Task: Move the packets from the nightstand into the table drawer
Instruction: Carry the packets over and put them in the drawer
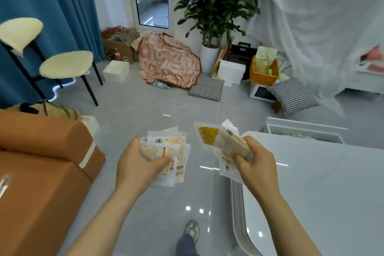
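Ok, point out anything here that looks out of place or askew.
A pink patterned blanket lies heaped on the floor, a plastic bottle on its side at its edge. A checked cushion lies on the floor; a second cushion leans tilted nearby.

Two bare hands are counted, one left hand [141, 164] and one right hand [256, 164]. In the left fingers [143, 141] one fan of clear-and-white plastic snack packets [174, 145] is held; at least three are made out, though the exact number is hidden by overlap. In the right fingers [248, 141] a second bunch of plastic packets [229, 144] is held, and at least three are counted: one yellow-printed, one with brown contents, one white-labelled. Just right of the fingers, one glossy white desk [322, 183] is seen. Beyond the fingers are counted one open white drawer [303, 129], two black-and-white checked cushions [206, 88] [293, 95], one green leafy potted plant [216, 2] and one yellow plastic basket [262, 76].
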{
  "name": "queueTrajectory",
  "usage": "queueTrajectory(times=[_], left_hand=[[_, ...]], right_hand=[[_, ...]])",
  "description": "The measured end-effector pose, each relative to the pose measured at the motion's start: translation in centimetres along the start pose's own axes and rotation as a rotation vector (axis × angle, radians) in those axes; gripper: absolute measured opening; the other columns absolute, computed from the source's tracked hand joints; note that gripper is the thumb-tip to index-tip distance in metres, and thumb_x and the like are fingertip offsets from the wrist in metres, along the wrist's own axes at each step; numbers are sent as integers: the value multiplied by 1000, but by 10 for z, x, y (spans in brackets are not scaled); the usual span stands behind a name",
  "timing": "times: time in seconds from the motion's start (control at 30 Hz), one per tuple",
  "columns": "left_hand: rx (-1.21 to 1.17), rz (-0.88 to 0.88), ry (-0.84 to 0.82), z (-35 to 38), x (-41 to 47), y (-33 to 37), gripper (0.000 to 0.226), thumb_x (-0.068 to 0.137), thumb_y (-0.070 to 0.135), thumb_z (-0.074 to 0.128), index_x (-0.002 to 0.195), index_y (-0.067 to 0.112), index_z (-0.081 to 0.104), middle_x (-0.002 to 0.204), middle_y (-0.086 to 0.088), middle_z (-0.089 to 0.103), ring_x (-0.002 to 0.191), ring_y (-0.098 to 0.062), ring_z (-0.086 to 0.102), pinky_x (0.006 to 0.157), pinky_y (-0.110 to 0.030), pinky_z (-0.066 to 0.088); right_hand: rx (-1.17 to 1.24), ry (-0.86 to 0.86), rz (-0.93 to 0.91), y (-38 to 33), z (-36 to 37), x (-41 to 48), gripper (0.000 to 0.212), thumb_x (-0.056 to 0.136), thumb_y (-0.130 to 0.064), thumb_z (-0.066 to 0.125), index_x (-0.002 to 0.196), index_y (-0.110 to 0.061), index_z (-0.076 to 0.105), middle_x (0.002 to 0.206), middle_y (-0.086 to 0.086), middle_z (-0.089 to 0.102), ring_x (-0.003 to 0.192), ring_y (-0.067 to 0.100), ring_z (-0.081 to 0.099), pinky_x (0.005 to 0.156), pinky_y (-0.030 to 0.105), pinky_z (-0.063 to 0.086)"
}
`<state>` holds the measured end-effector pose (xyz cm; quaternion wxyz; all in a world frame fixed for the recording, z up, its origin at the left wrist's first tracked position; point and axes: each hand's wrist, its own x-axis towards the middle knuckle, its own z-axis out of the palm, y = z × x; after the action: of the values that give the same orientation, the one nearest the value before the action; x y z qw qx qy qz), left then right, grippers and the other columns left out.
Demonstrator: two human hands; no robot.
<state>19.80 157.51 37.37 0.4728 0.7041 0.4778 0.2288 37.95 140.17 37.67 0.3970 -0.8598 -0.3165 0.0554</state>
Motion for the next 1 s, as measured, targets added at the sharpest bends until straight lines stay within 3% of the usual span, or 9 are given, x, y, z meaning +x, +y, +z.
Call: queueTrajectory(times=[0.23, 0.47, 0.6, 0.73, 0.87, 1.0], left_hand=[[70, -1, -109, 64, 105, 42, 47, 59, 28, 87, 94, 30, 56, 88, 13, 67, 81, -8, 65, 66, -32, 54], [111, 27, -207, 117, 199, 70, 48, 60, 27, 87, 97, 28, 56, 90, 14, 65, 82, -6, 62, 64, -27, 49], [132, 48, -276, 142, 266, 83, 47, 61, 27, 87, 96, 28, 55, 89, 15, 64, 79, -3, 61, 59, -22, 45], [167, 86, -361, 166, 340, 104, 45, 62, 28, 86, 90, 33, 51, 85, 19, 61, 78, -3, 59, 56, -20, 43], [218, 123, -458, 187, 409, 126, 45, 62, 27, 85, 94, 28, 54, 85, 17, 62, 77, -6, 60, 56, -21, 43], [268, 156, -558, 214, 464, 147, 43, 61, 26, 85, 90, 30, 54, 84, 17, 63, 77, -4, 60, 58, -23, 45]], right_hand=[[-52, -10, 75, 32, 6, 98, 17, 79, -13, 64, 76, -27, 54, 69, -9, 60, 64, 9, 57, 55, 30, 48], [-100, -6, 189, 59, 17, 179, 28, 75, -9, 58, 67, -32, 44, 62, -6, 53, 57, 11, 49, 49, 24, 35], [-138, 24, 239, 70, 33, 230, 32, 76, -10, 59, 66, -35, 42, 62, -7, 54, 57, 11, 51, 49, 23, 37], [-151, 90, 307, 74, 50, 288, 16, 77, -12, 63, 77, -27, 57, 66, -7, 60, 61, 11, 55, 53, 30, 46], [-140, 142, 406, 71, 65, 339, 15, 76, -16, 66, 81, -28, 60, 68, -11, 61, 63, 10, 57, 57, 36, 52], [-121, 223, 497, 70, 73, 379, 17, 74, -15, 67, 82, -29, 61, 69, -11, 62, 66, 10, 57, 58, 31, 49]])
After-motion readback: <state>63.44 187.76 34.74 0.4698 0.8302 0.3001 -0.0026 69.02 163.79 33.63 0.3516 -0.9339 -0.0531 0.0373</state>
